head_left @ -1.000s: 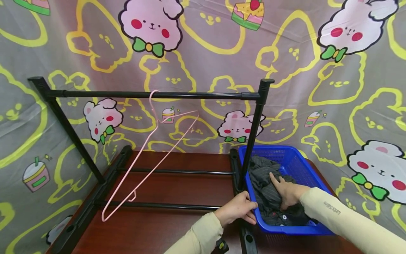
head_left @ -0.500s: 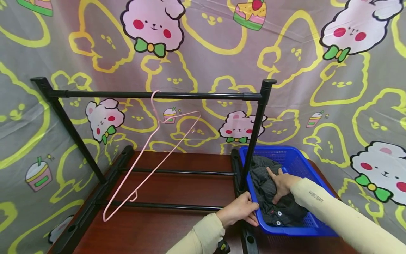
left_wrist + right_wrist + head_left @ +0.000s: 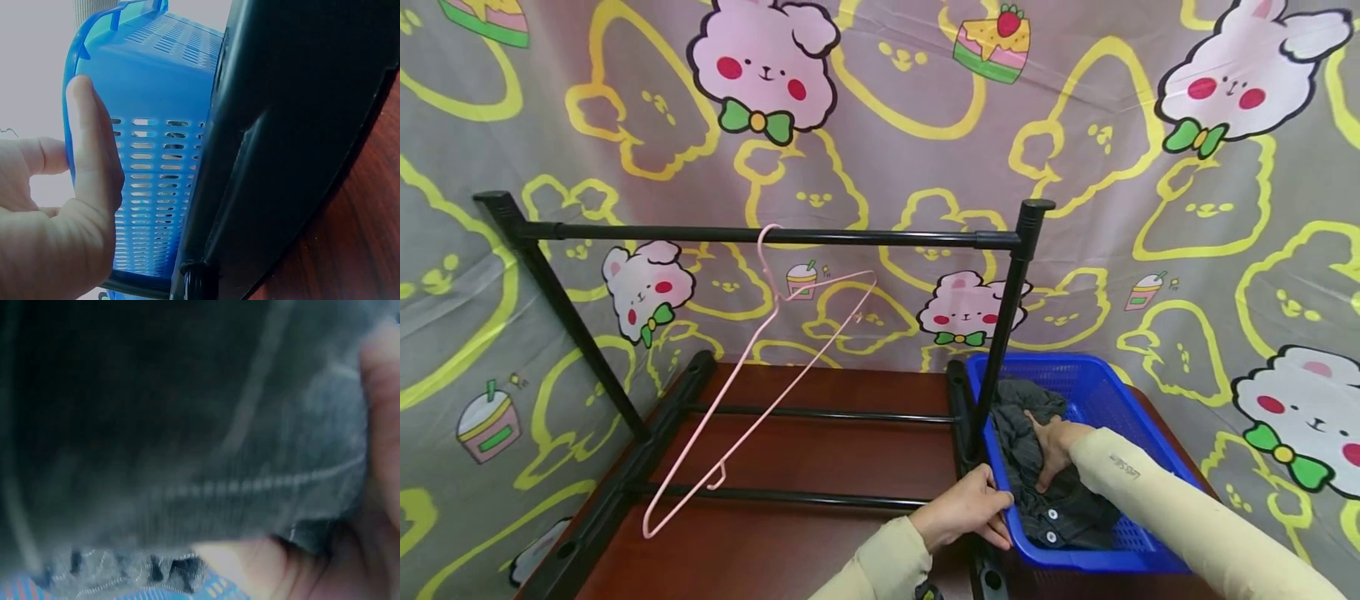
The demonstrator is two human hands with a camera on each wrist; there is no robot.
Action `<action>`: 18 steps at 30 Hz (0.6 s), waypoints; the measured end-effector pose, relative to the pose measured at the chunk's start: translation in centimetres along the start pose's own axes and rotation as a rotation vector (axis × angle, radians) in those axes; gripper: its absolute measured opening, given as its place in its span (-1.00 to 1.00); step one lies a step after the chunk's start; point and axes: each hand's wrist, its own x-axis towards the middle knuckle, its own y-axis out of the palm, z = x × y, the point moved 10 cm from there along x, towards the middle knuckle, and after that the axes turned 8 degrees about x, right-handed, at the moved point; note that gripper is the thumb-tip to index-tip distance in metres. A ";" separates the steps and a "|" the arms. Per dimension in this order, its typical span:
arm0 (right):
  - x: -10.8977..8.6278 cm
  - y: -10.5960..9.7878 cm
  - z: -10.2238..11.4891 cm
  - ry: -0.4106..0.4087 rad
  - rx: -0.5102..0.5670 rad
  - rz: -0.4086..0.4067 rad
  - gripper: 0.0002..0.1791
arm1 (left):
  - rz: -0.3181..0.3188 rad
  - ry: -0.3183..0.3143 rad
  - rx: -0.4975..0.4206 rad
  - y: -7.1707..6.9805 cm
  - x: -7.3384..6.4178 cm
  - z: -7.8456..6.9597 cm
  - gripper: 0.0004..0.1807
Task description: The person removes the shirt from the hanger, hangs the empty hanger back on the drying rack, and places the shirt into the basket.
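Observation:
A dark grey pinstriped shirt (image 3: 1026,450) with white buttons lies crumpled in a blue plastic basket (image 3: 1150,425) on the right of the head view. My right hand (image 3: 1060,446) reaches down into the basket and grips the shirt. Close up in the right wrist view, the cloth (image 3: 262,481) bulges between thumb and fingers; some fingertips are hidden. At the basket's near left side, my left hand (image 3: 966,507) pinches the rim, thumb and fingers on either side of it, as the left wrist view shows with the hand (image 3: 62,212) beside the perforated wall.
A black rack (image 3: 865,237) stands left of the basket, its right post close against the basket's side. From its top bar hangs a pink hanger (image 3: 737,367). Everything stands on a red-brown table (image 3: 820,458), with a patterned cloth (image 3: 880,150) behind.
My right hand has shifted left inside the basket, and the shirt's buttoned part has slid left with it. My left hand keeps its hold on the rim.

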 end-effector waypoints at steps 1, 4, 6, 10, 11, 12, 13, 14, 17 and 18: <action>0.1 0.1 0.2 -0.002 0.010 0.001 0.43 | -0.009 -0.006 -0.002 -0.2 -0.1 0.2 -0.90; 0.4 0.6 0.8 -0.006 0.029 0.004 0.44 | -0.027 -0.015 -0.002 -0.5 -0.4 0.5 -0.89; 0.5 0.8 1.1 -0.001 0.040 0.007 0.44 | -0.029 -0.015 -0.003 -0.7 -0.7 0.6 -0.89; 0.1 0.4 1.3 0.022 0.043 0.018 0.45 | -0.009 -0.010 0.021 -0.9 -0.8 0.1 -0.90; -0.1 0.2 1.3 0.027 0.045 0.025 0.45 | -0.004 -0.008 0.037 -1.0 -0.8 -0.2 -0.90; -0.4 -0.1 1.2 0.030 0.049 0.030 0.44 | -0.001 -0.008 0.056 -1.1 -0.8 -0.4 -0.90; -0.7 -0.5 1.2 0.035 0.055 0.037 0.43 | 0.001 -0.009 0.083 -1.3 -0.8 -0.6 -0.90; -1.0 -0.8 1.1 0.038 0.066 0.047 0.42 | 0.002 -0.012 0.113 -1.5 -0.8 -0.8 -0.90; -2.3 -1.7 0.8 0.047 0.093 0.074 0.36 | 0.006 -0.038 0.234 -2.3 -1.1 -1.4 -0.88; -2.8 -2.0 0.7 0.049 0.101 0.074 0.34 | 0.006 -0.048 0.291 -2.7 -1.3 -1.6 -0.87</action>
